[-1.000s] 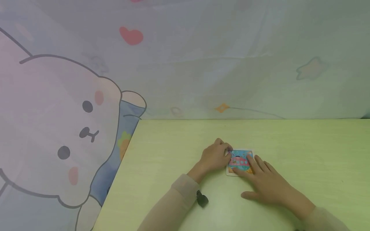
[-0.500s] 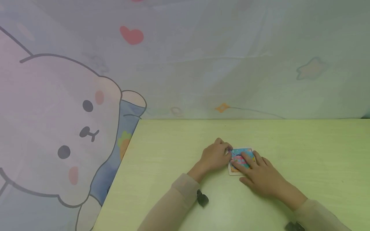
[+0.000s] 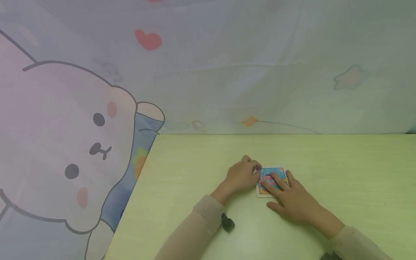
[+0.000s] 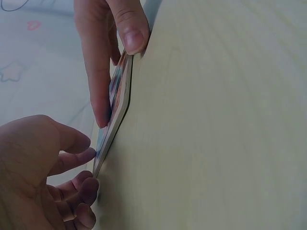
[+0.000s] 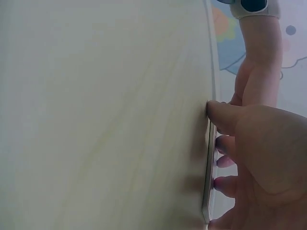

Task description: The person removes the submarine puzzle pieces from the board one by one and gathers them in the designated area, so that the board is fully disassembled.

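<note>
A small square picture board (image 3: 264, 190) with a white border and a bright blue, pink and orange picture lies flat on the table. My left hand (image 3: 239, 177) is at its left edge, fingers curled. In the left wrist view, that hand (image 4: 29, 163) pinches the edge of the board (image 4: 115, 108), with fingertips above and below it. My right hand (image 3: 299, 202) rests on the board from the right, its extended fingers over the picture and hiding part of it. In the right wrist view, the thumb (image 5: 225, 115) touches the near side of the thin board (image 5: 209, 172).
The pale yellow-green table (image 3: 188, 162) spreads around both hands. Behind it hangs a printed cloth (image 3: 227, 72) with a large cartoon bear (image 3: 107, 162) at the left. A small dark object (image 3: 227, 223) sits by the left sleeve cuff.
My right hand has moved up and left over the picture, covering more of it. The board has shifted slightly to the right. The left hand has stayed in place.
</note>
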`<state>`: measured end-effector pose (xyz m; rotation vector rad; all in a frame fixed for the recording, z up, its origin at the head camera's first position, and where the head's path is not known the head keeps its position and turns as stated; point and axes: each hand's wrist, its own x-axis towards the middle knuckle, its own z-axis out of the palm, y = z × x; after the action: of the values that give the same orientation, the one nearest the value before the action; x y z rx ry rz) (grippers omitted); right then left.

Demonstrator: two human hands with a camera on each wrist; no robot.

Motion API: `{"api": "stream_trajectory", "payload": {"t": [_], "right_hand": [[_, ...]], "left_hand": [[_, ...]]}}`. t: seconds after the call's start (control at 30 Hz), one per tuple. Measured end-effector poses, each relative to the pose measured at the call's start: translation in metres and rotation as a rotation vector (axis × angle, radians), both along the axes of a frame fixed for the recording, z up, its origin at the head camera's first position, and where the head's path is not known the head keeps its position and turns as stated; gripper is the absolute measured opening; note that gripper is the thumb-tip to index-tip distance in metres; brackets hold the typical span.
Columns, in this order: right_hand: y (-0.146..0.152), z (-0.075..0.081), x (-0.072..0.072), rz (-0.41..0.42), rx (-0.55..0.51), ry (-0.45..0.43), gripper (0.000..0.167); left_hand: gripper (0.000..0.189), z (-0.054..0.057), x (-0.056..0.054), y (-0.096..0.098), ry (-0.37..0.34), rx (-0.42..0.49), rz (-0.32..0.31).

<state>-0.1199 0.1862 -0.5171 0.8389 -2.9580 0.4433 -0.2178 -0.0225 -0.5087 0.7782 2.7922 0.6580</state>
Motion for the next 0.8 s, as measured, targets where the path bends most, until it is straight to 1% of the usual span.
{"api": "stream_trajectory", "payload": {"t": [0.07, 0.23, 0.37, 0.47, 0.57, 0.7, 0.8], "right_hand": [[-0.0009, 0.0011, 0.0013, -0.018, -0.003, -0.036, 0.062], [-0.0036, 0.0057, 0.0038, -0.045, 0.012, -0.066, 0.064], [-0.0050, 0.0074, 0.0051, -0.053, 0.022, -0.065, 0.063], [-0.0051, 0.0073, 0.0053, -0.057, 0.029, -0.060, 0.064], [-0.0048, 0.0061, 0.0045, -0.059, 0.035, -0.061, 0.064], [-0.0049, 0.0047, 0.0036, -0.061, 0.035, -0.063, 0.064], [-0.0051, 0.0047, 0.0044, -0.068, 0.040, -0.060, 0.064]], "left_hand": [[0.028, 0.0004, 0.0000, -0.0003, 0.000, 0.005, 0.000], [0.027, 0.0006, -0.0003, 0.0000, 0.006, 0.009, 0.000], [0.027, 0.0002, -0.0004, 0.0010, 0.007, 0.015, -0.008], [0.026, 0.0007, 0.0010, 0.0020, -0.013, 0.032, -0.023], [0.026, 0.0006, 0.0023, 0.0033, -0.015, 0.032, -0.017], [0.026, -0.0012, 0.0020, 0.0029, 0.028, 0.012, 0.008], [0.027, -0.0030, 0.0013, 0.0016, 0.058, 0.006, -0.001]]}}
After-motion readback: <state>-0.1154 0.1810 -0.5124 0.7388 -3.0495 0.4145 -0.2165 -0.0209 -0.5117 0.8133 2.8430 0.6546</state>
